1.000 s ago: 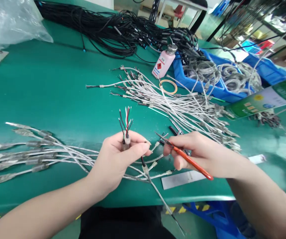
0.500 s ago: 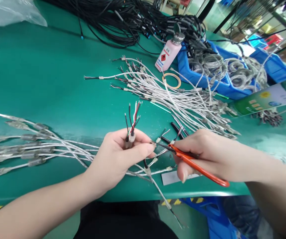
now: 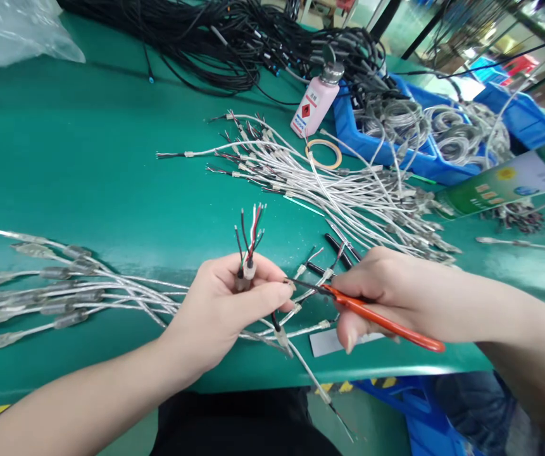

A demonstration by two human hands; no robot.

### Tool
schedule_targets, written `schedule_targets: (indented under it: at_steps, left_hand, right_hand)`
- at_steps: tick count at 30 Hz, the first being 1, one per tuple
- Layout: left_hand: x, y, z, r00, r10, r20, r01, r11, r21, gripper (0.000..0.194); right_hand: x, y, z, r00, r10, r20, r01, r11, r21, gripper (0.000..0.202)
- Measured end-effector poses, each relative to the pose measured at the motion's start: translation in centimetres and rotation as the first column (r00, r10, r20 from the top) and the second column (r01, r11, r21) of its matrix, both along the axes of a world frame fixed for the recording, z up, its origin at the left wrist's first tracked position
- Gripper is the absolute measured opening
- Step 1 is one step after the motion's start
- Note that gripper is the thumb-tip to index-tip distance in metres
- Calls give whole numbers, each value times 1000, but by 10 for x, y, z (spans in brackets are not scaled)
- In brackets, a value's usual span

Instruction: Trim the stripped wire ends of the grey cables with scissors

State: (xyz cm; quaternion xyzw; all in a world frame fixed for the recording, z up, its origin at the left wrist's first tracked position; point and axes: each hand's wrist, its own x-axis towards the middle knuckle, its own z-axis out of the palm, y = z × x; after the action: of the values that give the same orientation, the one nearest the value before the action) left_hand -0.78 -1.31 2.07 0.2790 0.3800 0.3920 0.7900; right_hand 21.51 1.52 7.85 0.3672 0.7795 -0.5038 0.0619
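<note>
My left hand grips a small bunch of silver braided cables upright, their red, black and white stripped wire ends fanning out above my fingers. My right hand holds orange-handled scissors, the tips pointing left and almost touching my left thumb. A few loose cable ends lie on the green table between and under both hands. More silver cables trail off to the left from my left hand.
A big fan of silver cables lies beyond my hands. Behind it stand a pink bottle, a tape ring, blue bins of coiled cable and a black cable pile. A white label sits at the table edge.
My right hand has brought the scissors leftwards, so the tips now sit close to my left thumb. The cable bunch in my left hand stays upright.
</note>
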Motion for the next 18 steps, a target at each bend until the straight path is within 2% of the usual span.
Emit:
schedule_targets:
  at_steps: [7,14,18]
  left_hand:
    - [1,1,0,999,-32,-28,32,999,-11,9]
    - [1,2,0,996,-75,-38,74,997,-17,10]
    - [1,1,1,996,-70,-50,69,997,-22,11]
  right_hand:
    - [1,0,-2,1000,-4,-6,4,998,-60,45]
    - [1,3,-3,999,37,37,-35,999,-33,48]
    - [1,3,-3,1000,2,7,-2,999,-46,49]
